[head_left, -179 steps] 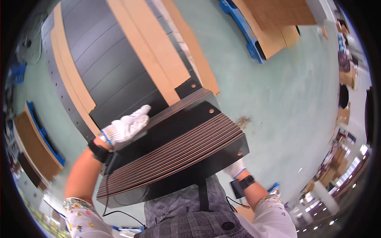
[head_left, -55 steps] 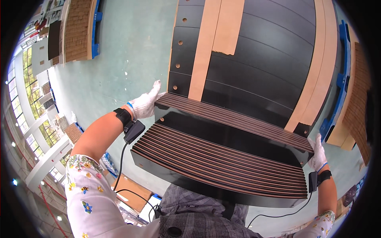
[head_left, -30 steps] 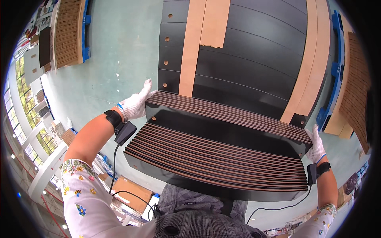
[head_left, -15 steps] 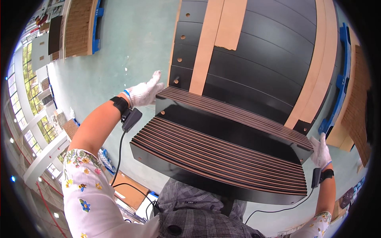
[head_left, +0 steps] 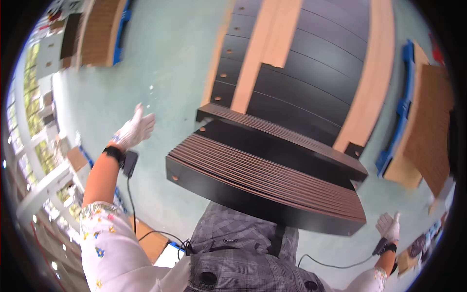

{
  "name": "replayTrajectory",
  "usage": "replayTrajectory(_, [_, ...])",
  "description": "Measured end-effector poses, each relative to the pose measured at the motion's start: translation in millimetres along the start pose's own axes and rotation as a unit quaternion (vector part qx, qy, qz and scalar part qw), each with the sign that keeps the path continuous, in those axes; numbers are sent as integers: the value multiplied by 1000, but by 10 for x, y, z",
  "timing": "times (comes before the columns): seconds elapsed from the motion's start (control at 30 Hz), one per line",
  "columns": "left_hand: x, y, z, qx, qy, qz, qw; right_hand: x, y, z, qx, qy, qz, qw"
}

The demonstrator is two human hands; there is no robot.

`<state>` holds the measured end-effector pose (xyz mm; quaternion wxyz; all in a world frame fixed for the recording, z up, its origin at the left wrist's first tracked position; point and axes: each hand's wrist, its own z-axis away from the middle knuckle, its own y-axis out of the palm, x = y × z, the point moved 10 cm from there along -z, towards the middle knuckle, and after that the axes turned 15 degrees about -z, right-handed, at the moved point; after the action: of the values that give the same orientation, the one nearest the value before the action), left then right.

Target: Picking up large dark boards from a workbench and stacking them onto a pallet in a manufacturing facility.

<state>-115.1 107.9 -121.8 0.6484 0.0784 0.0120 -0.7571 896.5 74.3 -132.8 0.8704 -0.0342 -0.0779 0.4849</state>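
Note:
Both of my hands wear white gloves and hold nothing. My left hand (head_left: 135, 130) hovers left of the panel stacks with its fingers apart. My right hand (head_left: 388, 226) is off the right end, palm facing the panels and fingers spread. In front of my body lies a near stack of black panels (head_left: 265, 163), its brown ridged edges showing. Just beyond it, a narrower row of panels on edge (head_left: 287, 134) runs along the front of a large layer of flat black panels (head_left: 311, 82). Neither hand touches any panel.
Tan cardboard strips (head_left: 367, 97) lie lengthwise over the flat panels. On the right, a blue pallet (head_left: 403, 109) carries brown sheets (head_left: 428, 121). Another stack of brown sheets (head_left: 99, 34) stands at the far left. Black cables (head_left: 335, 267) run from my wrist devices to my waist.
Both hands have come away from the ends of the narrower panel row. My left hand moved outward left and nearer; my right hand moved nearer to me. The view shifted slightly.

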Motion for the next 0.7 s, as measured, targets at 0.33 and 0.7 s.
replayTrajectory(0.33, [1113,-644,340,-97,-40,-85,991,-2426,-14,943,-15,29,-67,997])
replayTrajectory(0.7, [89,-1496,687,-326,66,-424,842,-4335,189,1389,27,0,-193,981])
